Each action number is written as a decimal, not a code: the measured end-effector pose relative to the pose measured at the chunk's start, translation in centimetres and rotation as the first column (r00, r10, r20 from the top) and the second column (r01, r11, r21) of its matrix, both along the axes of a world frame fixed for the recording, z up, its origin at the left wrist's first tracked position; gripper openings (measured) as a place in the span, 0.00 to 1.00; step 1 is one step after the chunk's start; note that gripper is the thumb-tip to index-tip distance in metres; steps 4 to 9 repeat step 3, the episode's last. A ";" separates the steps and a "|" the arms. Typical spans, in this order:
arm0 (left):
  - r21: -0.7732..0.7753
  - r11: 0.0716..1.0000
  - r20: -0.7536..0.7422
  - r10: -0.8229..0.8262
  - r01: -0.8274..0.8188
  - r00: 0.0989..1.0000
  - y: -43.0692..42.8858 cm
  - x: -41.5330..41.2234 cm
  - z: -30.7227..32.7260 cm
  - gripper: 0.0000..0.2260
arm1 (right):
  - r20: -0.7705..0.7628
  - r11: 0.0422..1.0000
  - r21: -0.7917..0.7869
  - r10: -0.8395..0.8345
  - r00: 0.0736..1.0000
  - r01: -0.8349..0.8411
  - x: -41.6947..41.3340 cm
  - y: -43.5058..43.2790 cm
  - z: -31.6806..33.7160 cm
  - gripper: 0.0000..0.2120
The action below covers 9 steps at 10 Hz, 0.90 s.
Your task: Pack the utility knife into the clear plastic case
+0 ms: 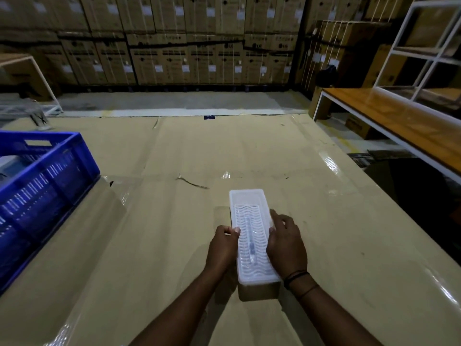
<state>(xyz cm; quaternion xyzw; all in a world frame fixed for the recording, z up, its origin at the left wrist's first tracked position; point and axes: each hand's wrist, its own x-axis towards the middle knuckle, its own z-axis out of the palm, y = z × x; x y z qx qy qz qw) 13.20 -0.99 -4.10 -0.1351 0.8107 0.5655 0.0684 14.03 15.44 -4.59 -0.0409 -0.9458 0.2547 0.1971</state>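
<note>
The clear plastic case [250, 206] is a long whitish box with a wavy ribbed top, held just above the cardboard-covered table. Through the ribbed plastic I see the utility knife [251, 248], a slim pale shape lying lengthwise inside the case. My left hand [222, 248] grips the case's left edge, thumb on top. My right hand [286, 243] presses against the right edge, its index finger stretched forward along the rim. A brown box edge shows under the case's near end.
A blue slatted crate [42, 181] stands on the table at the left. The table [174, 221] is covered in taped cardboard sheets. A wooden bench [399, 121] and a white metal rack [424, 53] stand at the right. Stacked cartons line the far wall.
</note>
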 end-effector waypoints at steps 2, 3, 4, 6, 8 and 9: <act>-0.406 0.914 -0.170 -0.084 0.008 0.982 -0.3 1.1 1.1 0.18 | 0.078 0.974 0.218 0.053 0.996 -0.069 -0.3 0.4 0.6 0.22; -0.552 0.833 -0.292 -0.163 -0.027 0.942 -1.0 1.0 1.3 0.28 | 0.036 0.966 0.249 0.068 0.997 -0.075 -0.4 0.6 1.0 0.24; -0.552 0.833 -0.292 -0.163 -0.027 0.942 -1.0 1.0 1.3 0.28 | 0.036 0.966 0.249 0.068 0.997 -0.075 -0.4 0.6 1.0 0.24; -0.552 0.833 -0.292 -0.163 -0.027 0.942 -1.0 1.0 1.3 0.28 | 0.036 0.966 0.249 0.068 0.997 -0.075 -0.4 0.6 1.0 0.24; -0.552 0.833 -0.292 -0.163 -0.027 0.942 -1.0 1.0 1.3 0.28 | 0.036 0.966 0.249 0.068 0.997 -0.075 -0.4 0.6 1.0 0.24; -0.552 0.833 -0.292 -0.163 -0.027 0.942 -1.0 1.0 1.3 0.28 | 0.036 0.966 0.249 0.068 0.997 -0.075 -0.4 0.6 1.0 0.24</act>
